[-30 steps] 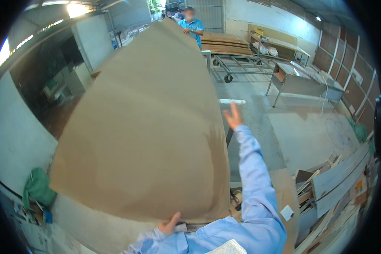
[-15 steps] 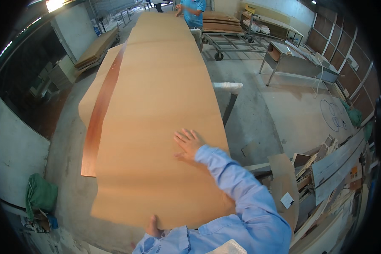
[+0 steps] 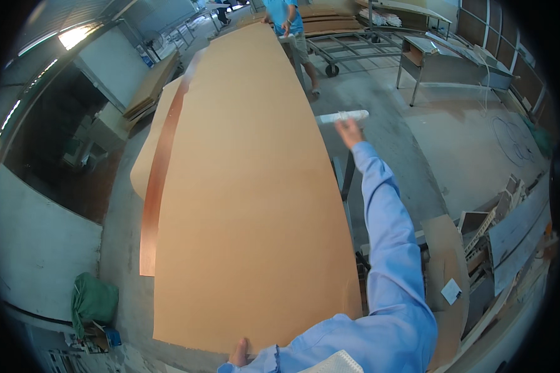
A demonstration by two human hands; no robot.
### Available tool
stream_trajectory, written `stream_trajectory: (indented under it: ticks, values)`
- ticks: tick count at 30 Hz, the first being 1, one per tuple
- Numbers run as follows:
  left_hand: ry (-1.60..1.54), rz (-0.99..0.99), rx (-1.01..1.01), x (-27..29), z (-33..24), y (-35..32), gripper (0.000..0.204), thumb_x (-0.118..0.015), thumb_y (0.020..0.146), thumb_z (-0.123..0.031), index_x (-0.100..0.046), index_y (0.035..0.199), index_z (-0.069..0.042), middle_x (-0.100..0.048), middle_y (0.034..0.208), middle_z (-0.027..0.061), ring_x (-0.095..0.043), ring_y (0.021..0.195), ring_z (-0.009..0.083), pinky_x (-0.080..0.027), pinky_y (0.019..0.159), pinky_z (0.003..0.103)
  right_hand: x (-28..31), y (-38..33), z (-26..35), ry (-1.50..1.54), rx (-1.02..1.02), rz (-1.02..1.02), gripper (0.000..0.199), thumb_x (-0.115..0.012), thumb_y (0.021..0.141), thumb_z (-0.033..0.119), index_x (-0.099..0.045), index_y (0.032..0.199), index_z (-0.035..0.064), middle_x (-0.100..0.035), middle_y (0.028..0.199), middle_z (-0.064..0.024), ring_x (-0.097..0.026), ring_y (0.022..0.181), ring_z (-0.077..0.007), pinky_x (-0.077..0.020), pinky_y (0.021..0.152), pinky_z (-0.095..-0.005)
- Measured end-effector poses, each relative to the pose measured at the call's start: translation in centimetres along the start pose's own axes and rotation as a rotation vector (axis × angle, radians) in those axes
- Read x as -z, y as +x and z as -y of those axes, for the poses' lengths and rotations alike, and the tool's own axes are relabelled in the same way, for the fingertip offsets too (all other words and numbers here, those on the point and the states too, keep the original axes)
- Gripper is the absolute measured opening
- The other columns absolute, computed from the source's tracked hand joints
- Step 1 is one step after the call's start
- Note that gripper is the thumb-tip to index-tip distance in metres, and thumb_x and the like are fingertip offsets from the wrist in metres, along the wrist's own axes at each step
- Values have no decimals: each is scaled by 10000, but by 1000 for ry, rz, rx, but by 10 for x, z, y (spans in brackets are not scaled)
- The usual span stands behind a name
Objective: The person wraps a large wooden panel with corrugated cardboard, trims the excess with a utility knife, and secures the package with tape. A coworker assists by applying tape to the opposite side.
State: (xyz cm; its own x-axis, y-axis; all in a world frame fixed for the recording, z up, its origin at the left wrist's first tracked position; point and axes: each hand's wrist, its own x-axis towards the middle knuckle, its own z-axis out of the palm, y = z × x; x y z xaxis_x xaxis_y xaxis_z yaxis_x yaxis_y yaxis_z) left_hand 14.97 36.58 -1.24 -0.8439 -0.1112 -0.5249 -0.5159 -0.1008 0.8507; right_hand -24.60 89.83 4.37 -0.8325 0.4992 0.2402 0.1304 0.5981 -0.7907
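Observation:
A long brown paper-like sheet (image 3: 249,186) stretches away from me, over a reddish-brown board (image 3: 157,205) whose strip shows along the left side. At the sheet's near edge is my left hand (image 3: 239,352), its thumb on top and the other fingers hidden; it appears to pinch the edge. My right arm reaches out past the sheet's right side. There my right hand (image 3: 350,133) is open, fingers stretched toward a white-wrapped bar end (image 3: 345,116) of the support. Whether it touches the bar I cannot tell.
At the far end a person in a blue shirt (image 3: 284,15) stands beside the sheet. A wheeled metal rack (image 3: 354,51) and a metal table (image 3: 442,62) are at the far right. Scrap wood (image 3: 479,248) lies near right; a green bag (image 3: 95,301) sits at left.
My right hand has lifted off the sheet's surface and moved right and away from me to the white-wrapped bar. The sheet's near part lies flatter. The view has shifted.

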Motion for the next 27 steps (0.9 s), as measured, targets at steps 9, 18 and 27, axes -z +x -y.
stream_trajectory:
  ticks: [9, 18, 27]
  values:
    - [-121, 90, 210, 8, 22, 10, 511, -620, 910, -339, -500, 1296, -25, -609, 1207, 130, -619, 1064, 261, -527, 884, 423, -156, -76, 23, -615, 388, 283, 847, -483, 889, 605, -275, 1501, 57, -188, 1588, -138, -98, 1473, -361, -23, 1145, -634]
    - [-550, -251, -376, 93, -26, 32, 425, -649, 850, -172, -554, 1241, -33, -650, 1160, 92, -621, 1082, 245, -517, 911, 391, -158, -163, 133, -680, 357, 666, 886, -473, 870, 683, -306, 1490, 72, -213, 1564, -216, -116, 1448, -442, -67, 1152, -603]
    - [-10, 593, -44, 174, -82, 54, 472, -668, 899, -382, -632, 1205, -23, -668, 1148, 82, -634, 1028, 198, -508, 874, 328, -308, -246, 344, -235, 1083, 665, 829, -508, 880, 655, -371, 1453, 71, -372, 1483, -224, -334, 1353, -473, -252, 1107, -548]
